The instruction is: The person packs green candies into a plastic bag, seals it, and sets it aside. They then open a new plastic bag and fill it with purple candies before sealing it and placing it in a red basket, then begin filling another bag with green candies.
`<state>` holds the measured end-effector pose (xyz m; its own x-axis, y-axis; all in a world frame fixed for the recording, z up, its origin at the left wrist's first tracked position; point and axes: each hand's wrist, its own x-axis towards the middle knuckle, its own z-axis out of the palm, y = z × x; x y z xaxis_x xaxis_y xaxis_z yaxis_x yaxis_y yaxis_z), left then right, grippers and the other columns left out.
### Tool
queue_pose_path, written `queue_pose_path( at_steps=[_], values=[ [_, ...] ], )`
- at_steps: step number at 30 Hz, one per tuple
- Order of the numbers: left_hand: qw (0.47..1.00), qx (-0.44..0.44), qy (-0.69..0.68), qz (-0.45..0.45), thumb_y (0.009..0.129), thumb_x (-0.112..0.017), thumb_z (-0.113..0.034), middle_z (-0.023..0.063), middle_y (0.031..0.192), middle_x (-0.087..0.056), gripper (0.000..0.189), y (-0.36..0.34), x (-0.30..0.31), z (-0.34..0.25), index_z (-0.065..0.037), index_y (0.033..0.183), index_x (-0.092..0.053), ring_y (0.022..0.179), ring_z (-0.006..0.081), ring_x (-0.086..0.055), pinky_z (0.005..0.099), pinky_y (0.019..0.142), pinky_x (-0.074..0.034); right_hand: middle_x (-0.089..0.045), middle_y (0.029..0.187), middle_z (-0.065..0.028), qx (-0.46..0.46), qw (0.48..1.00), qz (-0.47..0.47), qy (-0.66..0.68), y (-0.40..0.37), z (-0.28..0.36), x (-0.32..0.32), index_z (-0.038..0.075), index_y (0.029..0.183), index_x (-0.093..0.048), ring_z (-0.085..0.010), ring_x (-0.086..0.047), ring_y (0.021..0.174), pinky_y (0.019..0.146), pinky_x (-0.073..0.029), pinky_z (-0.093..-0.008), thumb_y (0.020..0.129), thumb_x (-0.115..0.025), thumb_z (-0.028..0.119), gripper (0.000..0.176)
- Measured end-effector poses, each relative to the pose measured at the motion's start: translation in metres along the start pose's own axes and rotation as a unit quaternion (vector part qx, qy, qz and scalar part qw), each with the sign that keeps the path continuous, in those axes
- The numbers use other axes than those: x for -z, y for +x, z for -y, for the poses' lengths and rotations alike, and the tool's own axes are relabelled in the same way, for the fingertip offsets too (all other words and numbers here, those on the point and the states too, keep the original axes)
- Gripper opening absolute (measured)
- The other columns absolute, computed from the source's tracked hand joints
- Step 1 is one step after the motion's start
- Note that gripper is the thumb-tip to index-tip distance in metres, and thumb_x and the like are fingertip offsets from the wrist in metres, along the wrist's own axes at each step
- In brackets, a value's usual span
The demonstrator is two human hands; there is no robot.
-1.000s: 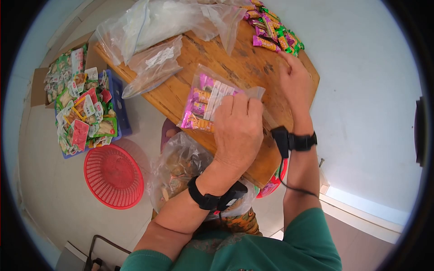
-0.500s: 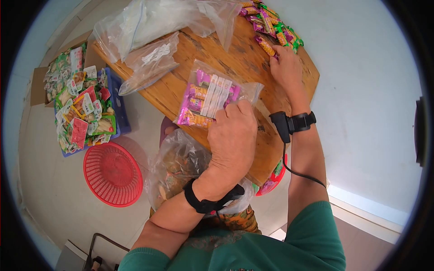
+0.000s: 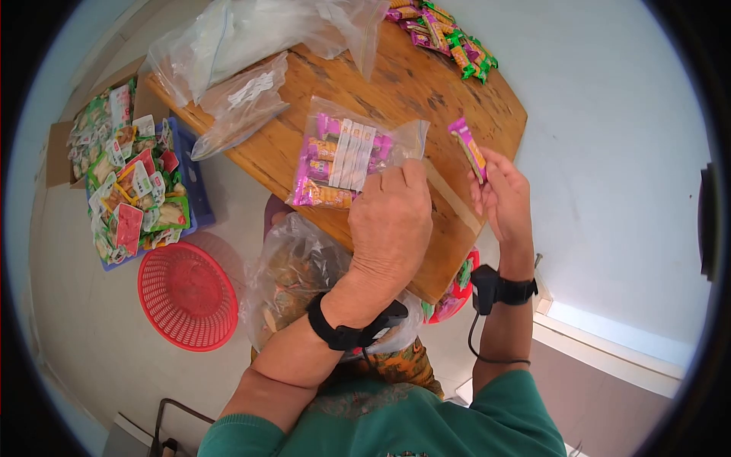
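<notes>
A clear zip bag (image 3: 411,137) lies on the wooden table (image 3: 426,263), holding several purple-wrapped snack packs (image 3: 324,148) and white paper strips (image 3: 352,154). My left hand (image 3: 392,217) is closed on the bag's edge near its right end. Just beyond the table's right edge, my right hand (image 3: 502,194) pinches one purple and yellow snack pack (image 3: 468,151), its free end pointing up and left. A loose pile of purple and green snack packs (image 3: 449,38) rests at the table's far corner.
Clear plastic bags (image 3: 251,46) lie across the table's far left. On the floor at left are a blue crate (image 3: 196,179) heaped with food packets (image 3: 137,190), a cardboard box (image 3: 61,152) and a red basket (image 3: 186,297). A large clear bag (image 3: 293,266) sits at my lap.
My right hand has drawn back from the pile toward me, bringing one snack pack with it. My left hand stays at the zip bag. The view has shifted slightly.
</notes>
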<state>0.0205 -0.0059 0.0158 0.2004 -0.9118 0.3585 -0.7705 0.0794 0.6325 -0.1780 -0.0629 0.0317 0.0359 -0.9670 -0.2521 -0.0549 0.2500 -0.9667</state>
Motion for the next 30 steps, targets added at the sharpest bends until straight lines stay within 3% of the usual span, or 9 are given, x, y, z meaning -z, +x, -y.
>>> queue_pose_path(
  at_steps=[7,9,12,19,30],
  values=[
    [0.999,0.001,-0.025,-0.039,0.081,-0.065,-0.002,0.0109,0.072,-0.057,0.013,0.001,0.0,-0.001,-0.007,0.085,-0.055,0.067,0.0311,-0.063,0.0429,0.054,-0.049,-0.067,0.092,-0.0135,-0.062,0.997,0.049,0.022,-0.043,0.009,-0.017,-0.008,0.124,-0.06,-0.0124,-0.059,0.061,0.048,-0.046,-0.0237,0.105,-0.052,0.013,0.03],
    [1.0,-0.019,0.01,-0.023,0.082,-0.064,-0.009,0.0074,0.076,-0.056,0.013,0.0,0.002,-0.002,-0.008,0.09,-0.055,0.073,0.024,-0.062,0.034,0.058,-0.052,-0.067,0.088,-0.0116,-0.061,0.997,0.05,-0.003,-0.043,0.009,-0.026,-0.008,0.121,-0.063,-0.012,-0.06,0.061,0.048,-0.046,-0.0238,0.104,-0.054,0.012,0.027],
    [0.994,-0.021,-0.051,-0.089,0.079,-0.068,-0.002,0.0089,0.068,-0.054,0.015,0.002,-0.005,-0.003,-0.008,0.082,-0.055,0.064,0.029,-0.06,0.0413,0.053,-0.047,-0.066,0.082,-0.0089,-0.058,0.995,0.079,-0.007,-0.036,0.007,-0.03,-0.008,0.118,-0.065,-0.0109,-0.059,0.06,0.048,-0.047,-0.0235,0.104,-0.055,0.012,0.026],
    [0.994,-0.019,-0.051,-0.092,0.079,-0.068,-0.003,0.0076,0.068,-0.053,0.015,0.004,-0.004,0.002,-0.008,0.082,-0.055,0.063,0.0279,-0.059,0.0397,0.052,-0.047,-0.065,0.077,-0.0062,-0.041,0.987,0.121,-0.094,-0.022,0.012,-0.022,-0.008,0.116,-0.067,-0.0099,-0.058,0.057,0.048,-0.047,-0.0226,0.104,-0.054,0.01,0.025],
    [0.993,-0.044,-0.073,-0.087,0.076,-0.069,-0.006,0.0058,0.072,-0.056,0.013,-0.001,-0.008,-0.004,-0.008,0.085,-0.059,0.067,0.0255,-0.06,0.038,0.056,-0.047,-0.068,0.093,-0.0018,-0.087,0.975,0.201,-0.037,-0.01,0.008,-0.047,-0.006,0.118,-0.064,-0.0076,-0.062,0.078,0.066,-0.051,-0.023,0.098,-0.059,-0.001,0.022]
  ],
)
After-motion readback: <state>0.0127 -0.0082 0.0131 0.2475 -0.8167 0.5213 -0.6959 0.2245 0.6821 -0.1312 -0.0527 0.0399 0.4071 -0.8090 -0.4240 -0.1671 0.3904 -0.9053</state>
